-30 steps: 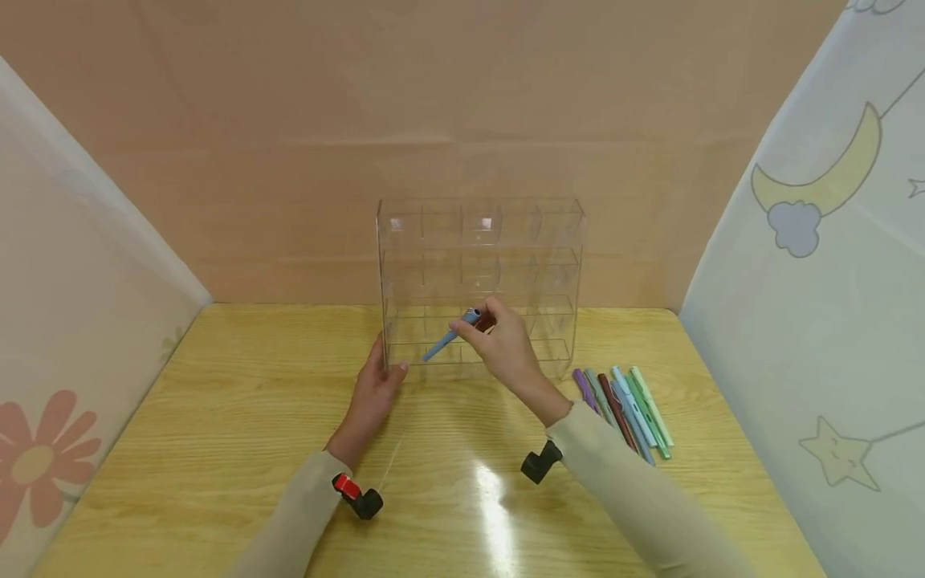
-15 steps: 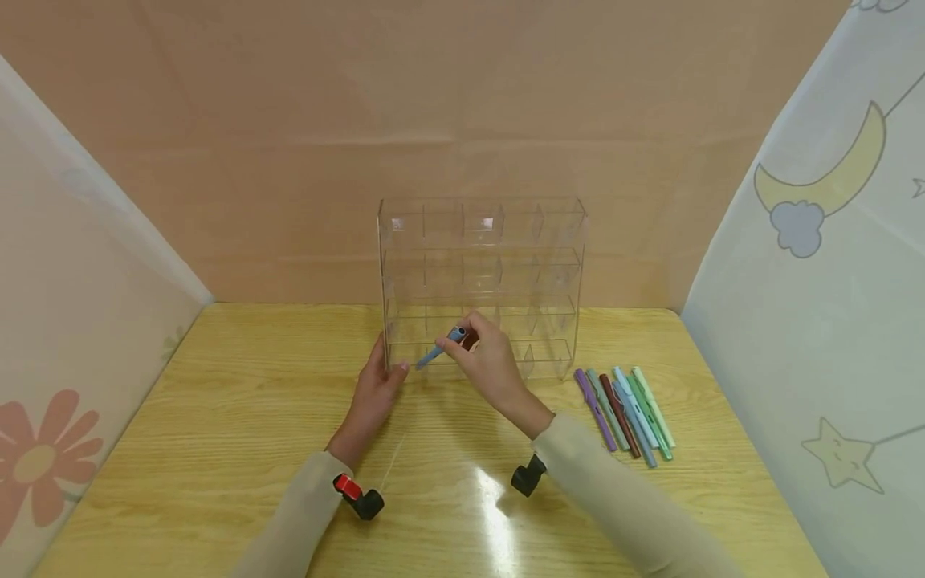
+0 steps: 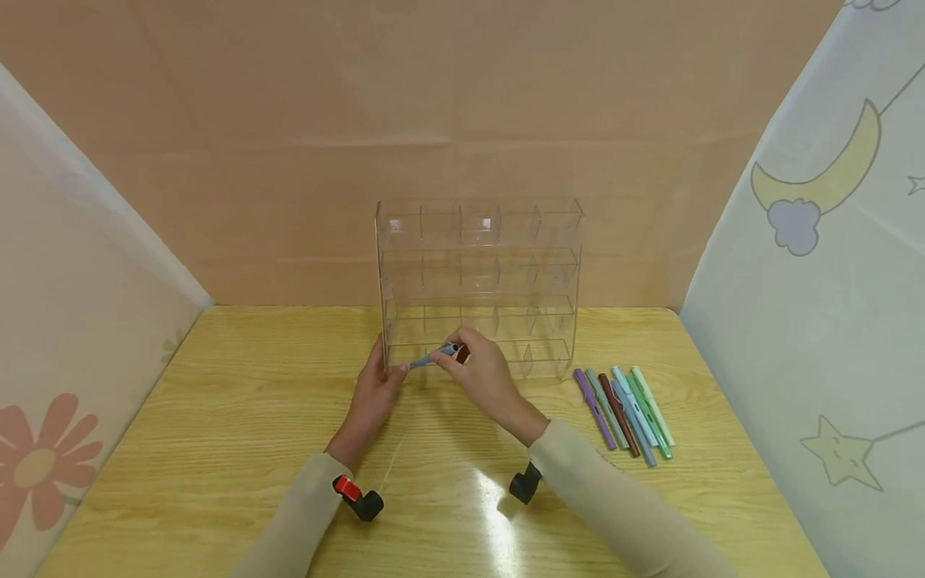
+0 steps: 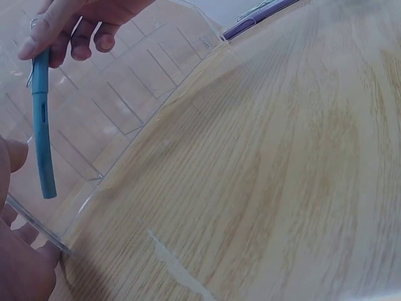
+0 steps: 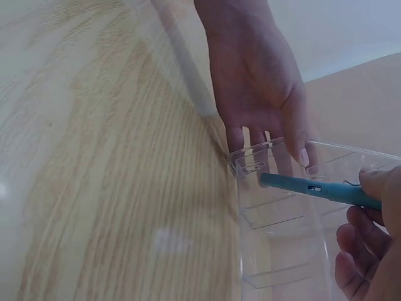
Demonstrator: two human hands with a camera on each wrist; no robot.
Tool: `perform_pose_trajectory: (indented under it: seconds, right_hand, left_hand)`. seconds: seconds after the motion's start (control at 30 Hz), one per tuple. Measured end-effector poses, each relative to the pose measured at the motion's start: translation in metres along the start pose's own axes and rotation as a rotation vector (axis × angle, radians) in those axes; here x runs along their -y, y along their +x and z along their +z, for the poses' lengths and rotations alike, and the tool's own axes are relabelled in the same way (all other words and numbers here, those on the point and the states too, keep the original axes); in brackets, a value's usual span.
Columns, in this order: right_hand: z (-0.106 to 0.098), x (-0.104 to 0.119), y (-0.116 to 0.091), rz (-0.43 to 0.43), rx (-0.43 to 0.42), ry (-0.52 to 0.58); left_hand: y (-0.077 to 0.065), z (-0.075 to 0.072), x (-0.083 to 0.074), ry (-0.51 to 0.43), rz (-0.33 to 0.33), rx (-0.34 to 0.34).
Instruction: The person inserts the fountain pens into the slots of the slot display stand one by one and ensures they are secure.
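Observation:
A clear plastic rack with rows of small compartments [image 3: 479, 265] stands upright on the table. My left hand [image 3: 374, 389] grips its lower left corner, thumb in front and fingers round the side. Between thumb and fingers, my right hand [image 3: 486, 377] pinches a blue pen [image 3: 432, 356] near its clip end. The pen slants down to the left before the bottom row, its free tip close to my left thumb. In the right wrist view the blue pen [image 5: 319, 188] overlaps the corner compartment, near the left hand's fingers [image 5: 285, 166] showing through the plastic.
Right of the rack several pens lie side by side on the wooden table [image 3: 275, 417], among them a purple pen [image 3: 595, 408], a dark red pen [image 3: 619, 415] and a pale green pen [image 3: 652, 405]. An orange-brown backdrop [image 3: 289, 160] rises behind.
My right hand has moved down and left with the blue pen, from before the middle of the rack to its bottom row. The pen tilts flatter now. My left hand stays at the corner.

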State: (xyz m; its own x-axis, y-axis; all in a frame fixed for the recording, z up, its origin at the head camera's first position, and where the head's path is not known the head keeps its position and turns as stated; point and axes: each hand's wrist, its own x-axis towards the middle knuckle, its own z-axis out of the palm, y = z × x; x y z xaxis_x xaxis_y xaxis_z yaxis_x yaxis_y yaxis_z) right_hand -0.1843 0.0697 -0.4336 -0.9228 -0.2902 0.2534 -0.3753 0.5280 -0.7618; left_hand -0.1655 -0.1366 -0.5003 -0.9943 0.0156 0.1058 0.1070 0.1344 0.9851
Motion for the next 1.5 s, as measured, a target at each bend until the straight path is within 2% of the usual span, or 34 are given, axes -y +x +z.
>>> perform_pose_trajectory:
  seconds: [0.3, 0.57, 1.03, 1.27, 1.5]
  right_hand:
    - [0.008, -0.002, -0.002, 0.002, 0.041, -0.043]
    - [0.012, -0.003, -0.002, -0.026, 0.045, -0.085]
    - [0.016, 0.0, 0.001, -0.087, 0.025, -0.19]
    - [0.018, -0.001, 0.002, -0.152, -0.022, -0.299]
    - [0.019, -0.004, 0.0, -0.171, -0.052, -0.328]
  left_hand:
    - [0.001, 0.001, 0.0, 0.001, 0.0, -0.006]
    - [0.001, -0.001, 0.001, -0.004, 0.004, -0.008]
    - [0.001, 0.0, 0.002, -0.024, -0.009, -0.01]
    - [0.001, 0.001, 0.001, -0.031, -0.006, -0.016]
    - [0.0, 0.0, 0.003, -0.018, 0.001, -0.024]
